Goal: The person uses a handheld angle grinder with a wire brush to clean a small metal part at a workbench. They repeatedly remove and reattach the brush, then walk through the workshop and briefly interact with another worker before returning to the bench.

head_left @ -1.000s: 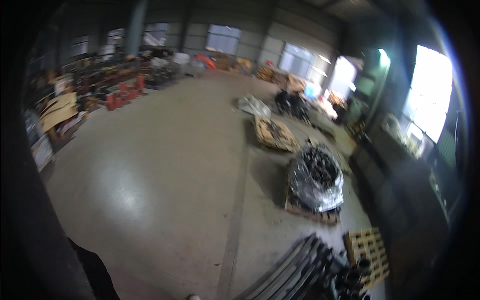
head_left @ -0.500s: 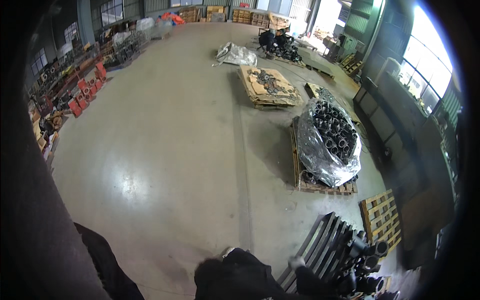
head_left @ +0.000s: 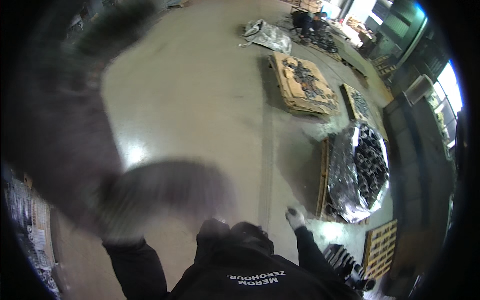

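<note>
A large dark grey curved object [head_left: 165,192], badly smeared by motion, fills the left side of the head view; I cannot make out its kind. My left hand [head_left: 122,231], a greyish blur at the end of a black sleeve, is against its lower part, and its fingers do not show. Out to the right of my black-clad body, my gloved right hand [head_left: 296,217] is low over the floor, its fingers curled. A dark patch shows at them; whether it is the glove or something held I cannot tell.
Ahead right, a pallet [head_left: 324,175] bears black pipe-like parts [head_left: 371,162] in silvery wrap [head_left: 345,185]. Beyond lie a cardboard-topped pallet [head_left: 295,102] and a silvery sheet [head_left: 267,37]. A person [head_left: 302,21] crouches farther off. Near right are a slatted pallet [head_left: 381,247] and black metal pieces [head_left: 345,260].
The view has swung left and down, so the pallets sit farther right. The dark grey object has come farther into view. My right hand has moved forward from beside the black slats.
</note>
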Motion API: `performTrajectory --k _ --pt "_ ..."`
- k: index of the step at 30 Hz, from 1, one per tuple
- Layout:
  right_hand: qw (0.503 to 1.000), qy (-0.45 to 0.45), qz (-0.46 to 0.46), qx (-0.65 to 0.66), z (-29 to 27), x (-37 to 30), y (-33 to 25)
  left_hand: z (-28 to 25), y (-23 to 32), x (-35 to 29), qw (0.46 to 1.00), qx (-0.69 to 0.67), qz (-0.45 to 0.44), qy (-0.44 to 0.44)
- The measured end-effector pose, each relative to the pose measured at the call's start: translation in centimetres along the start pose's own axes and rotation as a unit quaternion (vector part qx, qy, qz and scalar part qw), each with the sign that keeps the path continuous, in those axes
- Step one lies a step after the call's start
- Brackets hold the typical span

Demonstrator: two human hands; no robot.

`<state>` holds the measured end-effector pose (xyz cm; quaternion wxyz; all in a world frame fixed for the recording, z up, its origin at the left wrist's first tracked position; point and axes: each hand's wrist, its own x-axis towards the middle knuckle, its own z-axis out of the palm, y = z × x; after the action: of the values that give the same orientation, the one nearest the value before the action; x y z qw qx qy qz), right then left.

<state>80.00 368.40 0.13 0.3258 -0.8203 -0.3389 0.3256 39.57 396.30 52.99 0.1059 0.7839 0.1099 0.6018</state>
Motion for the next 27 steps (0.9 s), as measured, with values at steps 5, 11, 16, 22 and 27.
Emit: performTrajectory --k 5,11,16,22,27 --pt "0.934 -0.139 0.328 0.021 4.0 3.7 3.9 1.4 -19.8 2.1 0.978 0.176 -0.078 -0.086" --pt "0.962 -0.165 0.2 0.089 9.6 35.0 -8.5 10.0 -45.1 -14.8 0.846 0.165 -0.46 -0.211" --pt "0.978 -0.104 0.116 0.14 7.5 59.1 -21.1 12.4 -52.7 -33.0 0.677 0.244 -0.611 -0.329" --pt "0.946 -0.128 -0.232 0.186 4.9 80.7 -34.1 14.2 -52.8 -47.7 0.424 0.187 -0.835 -0.297" --pt "0.954 -0.074 0.043 0.289 8.9 92.8 -45.7 17.5 -67.3 -49.1 0.302 0.101 -0.88 -0.352"
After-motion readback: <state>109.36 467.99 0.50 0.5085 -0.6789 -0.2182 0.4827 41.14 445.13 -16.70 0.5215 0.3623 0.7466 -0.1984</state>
